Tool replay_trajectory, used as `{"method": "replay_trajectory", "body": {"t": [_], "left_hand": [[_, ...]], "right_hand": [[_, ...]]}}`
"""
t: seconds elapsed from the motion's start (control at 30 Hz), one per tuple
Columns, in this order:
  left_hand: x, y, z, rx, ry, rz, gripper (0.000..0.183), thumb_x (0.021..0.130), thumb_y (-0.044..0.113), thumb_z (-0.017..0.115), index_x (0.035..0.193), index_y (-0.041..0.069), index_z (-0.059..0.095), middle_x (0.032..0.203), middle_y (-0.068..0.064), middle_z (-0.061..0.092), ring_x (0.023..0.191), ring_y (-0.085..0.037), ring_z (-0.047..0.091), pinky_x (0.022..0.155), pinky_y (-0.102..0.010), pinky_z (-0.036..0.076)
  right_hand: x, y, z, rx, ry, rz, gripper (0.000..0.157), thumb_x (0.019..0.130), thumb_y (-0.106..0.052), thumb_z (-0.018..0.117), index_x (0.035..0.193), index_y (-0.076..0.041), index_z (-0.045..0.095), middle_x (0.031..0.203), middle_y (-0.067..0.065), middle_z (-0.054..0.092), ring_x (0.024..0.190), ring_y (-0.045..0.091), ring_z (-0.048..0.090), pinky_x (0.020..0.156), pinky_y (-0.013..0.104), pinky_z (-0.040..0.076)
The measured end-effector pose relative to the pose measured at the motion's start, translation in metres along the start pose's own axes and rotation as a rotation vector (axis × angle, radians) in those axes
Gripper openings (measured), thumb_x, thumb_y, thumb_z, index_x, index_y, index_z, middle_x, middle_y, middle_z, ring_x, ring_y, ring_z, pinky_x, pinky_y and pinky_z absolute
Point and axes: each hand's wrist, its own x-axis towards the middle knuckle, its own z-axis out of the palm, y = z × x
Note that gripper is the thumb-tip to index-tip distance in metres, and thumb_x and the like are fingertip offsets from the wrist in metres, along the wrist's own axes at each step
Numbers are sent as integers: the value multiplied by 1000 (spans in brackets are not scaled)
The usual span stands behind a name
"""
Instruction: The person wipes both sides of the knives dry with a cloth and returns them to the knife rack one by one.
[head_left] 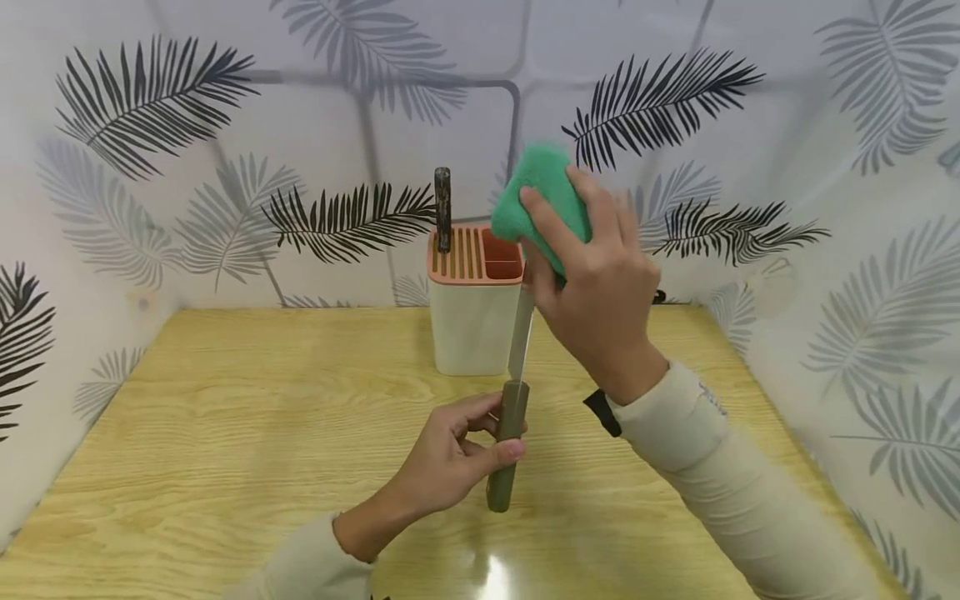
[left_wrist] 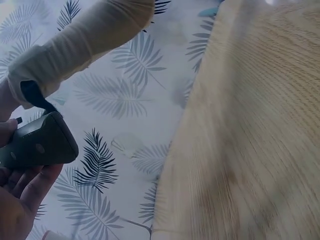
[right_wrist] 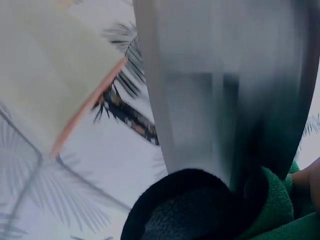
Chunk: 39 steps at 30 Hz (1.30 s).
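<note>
Your left grip (head_left: pixel 446 458) is closed round the olive-green handle (head_left: pixel 513 412) of a knife (head_left: pixel 520 350), thumb across the near side and fingers behind. Your right grip (head_left: pixel 607 283) pinches a folded green cloth (head_left: pixel 543 200) at the upper part of the blade, fingers spread over the cloth's face. The right wrist view is blurred there, so you can't be sure how far the cloth wraps the steel.

The knife is held above the tabletop (head_left: pixel 262 450), a little right of its middle, butt toward the near edge and blade slanting up toward the far edge. Expect it to feel fairly light and quite stiff; the bare blade looks smooth and would likely turn slippery if damp. Take hold at the middle of the handle, and keep your right fingers backed by cloth and off the cutting edge, since that soft fabric should give and bunch under pressure.

Beyond it, near the middle of the tabletop's far edge, a white holder (head_left: pixel 468 329) with a slotted orange top stands upright; a dark mottled handle (head_left: pixel 443 208) rises from its left side. Leaf-printed sheeting (head_left: pixel 862 358) hangs behind the far edge and along both side edges.
</note>
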Motion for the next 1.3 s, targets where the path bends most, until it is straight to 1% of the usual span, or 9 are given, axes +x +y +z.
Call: {"method": "replay_trajectory", "body": {"t": [0.23,0.33,0.47,0.6,0.7,0.8,1.0,1.17,1.3], "left_hand": [[4,-2,-5,58,46,35,43,95,9,67,135,-3,58,111,-26,69,88,-3,69,74,-32,64],[4,-3,-7,58,41,44,41,95,7,67,134,-4,58,112,-27,68,89,-3,68,74,-32,64],[5,-1,-5,34,27,27,41,95,9,67,134,-3,59,107,-27,67,88,-3,68,71,-31,64],[2,1,-1,44,18,-3,45,95,8,68,137,-2,56,107,-26,65,88,-2,66,69,-30,64],[1,2,0,76,40,-2,49,93,5,68,139,-2,55,106,-25,66,87,-1,66,67,-30,64],[1,3,-2,96,64,0,49,92,2,69,139,-2,56,104,-24,66,84,-1,66,65,-30,64],[5,4,-7,95,102,-10,47,92,5,69,137,0,57,103,-25,68,84,-3,68,65,-30,64],[8,6,-5,84,129,-15,50,91,6,71,139,1,56,105,-26,66,83,-5,65,63,-31,63],[9,2,-4,-68,57,-38,59,92,19,73,142,-2,50,118,-29,62,94,-5,65,73,-26,62]], "right_hand": [[-49,-25,-2,19,-73,-106,33,94,-24,69,127,-21,70,134,21,61,109,41,65,69,53,62],[-61,-29,-6,35,-83,-144,36,91,-22,72,127,-19,70,133,22,60,107,41,66,72,52,63],[-40,-19,-7,12,-67,-110,33,94,-26,67,127,-20,69,134,22,60,107,42,65,68,54,62],[2,-1,-5,24,-93,20,35,97,-32,63,130,-22,68,137,18,59,115,41,64,67,57,61],[20,9,-5,54,-134,100,38,96,-33,64,133,-23,66,139,16,59,118,41,63,70,60,59],[14,7,-5,34,-133,91,36,96,-30,65,132,-22,67,137,18,58,118,43,62,72,60,60],[-30,-18,-3,61,-132,13,33,91,-23,73,124,-18,72,132,22,58,114,44,63,75,57,62],[-41,-26,-1,221,-114,89,32,83,-9,80,114,-10,74,129,21,59,109,41,67,83,51,62],[-39,-24,2,288,-54,139,26,80,-1,76,106,-6,75,125,20,61,111,40,67,85,49,61]]}}
